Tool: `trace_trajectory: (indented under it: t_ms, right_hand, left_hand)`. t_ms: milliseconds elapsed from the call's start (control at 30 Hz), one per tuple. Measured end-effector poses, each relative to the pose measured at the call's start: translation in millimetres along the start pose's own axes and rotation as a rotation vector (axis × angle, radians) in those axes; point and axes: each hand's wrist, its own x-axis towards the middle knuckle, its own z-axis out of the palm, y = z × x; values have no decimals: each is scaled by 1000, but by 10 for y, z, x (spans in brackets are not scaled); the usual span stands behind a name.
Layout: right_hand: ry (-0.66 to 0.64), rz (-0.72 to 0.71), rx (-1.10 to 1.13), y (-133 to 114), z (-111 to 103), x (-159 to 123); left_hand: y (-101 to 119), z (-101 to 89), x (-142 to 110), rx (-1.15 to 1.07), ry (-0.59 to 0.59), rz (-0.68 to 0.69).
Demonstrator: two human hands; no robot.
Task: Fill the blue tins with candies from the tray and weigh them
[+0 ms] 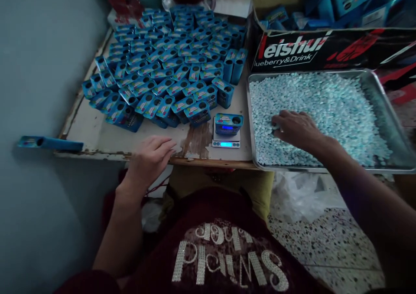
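My left hand [152, 155] rests at the table's front edge with its fingers loosely stretched out and nothing in it. My right hand [297, 128] reaches into a metal tray [394, 148] of small pale-blue candies [328, 107]; its fingers curl down into them, and the tips are partly hidden. Between the hands stands a small digital scale [226, 144] with a lit display. One blue candy box [228, 122] is on its platform, a dark round hole showing in its top.
Many similar blue boxes [172, 64] crowd the white, worn table [94, 140]. A single blue box [50, 143] sticks out past the left edge, by the wall. Behind the tray is a black carton [328, 49] with more blue packs inside. Clear plastic [302, 194] lies below.
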Motion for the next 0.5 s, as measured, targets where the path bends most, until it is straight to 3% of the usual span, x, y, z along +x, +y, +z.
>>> trace_trajectory:
  t_ms: [67, 167, 333, 400, 500]
  right_hand:
    - [-32, 13, 106, 132, -10, -5]
    - [40, 191, 392, 249, -140, -76]
    - [136, 701, 1303, 90, -441, -182]
    - [182, 837, 1587, 8, -484, -190]
    - [183, 808, 1719, -59, -474, -195]
  left_hand:
    - [67, -27, 82, 1, -15, 20]
    - [135, -48, 138, 16, -27, 35]
    - [174, -7, 170, -15, -57, 13]
    - [180, 19, 210, -51, -49, -2]
    - [193, 66, 296, -104, -34, -1]
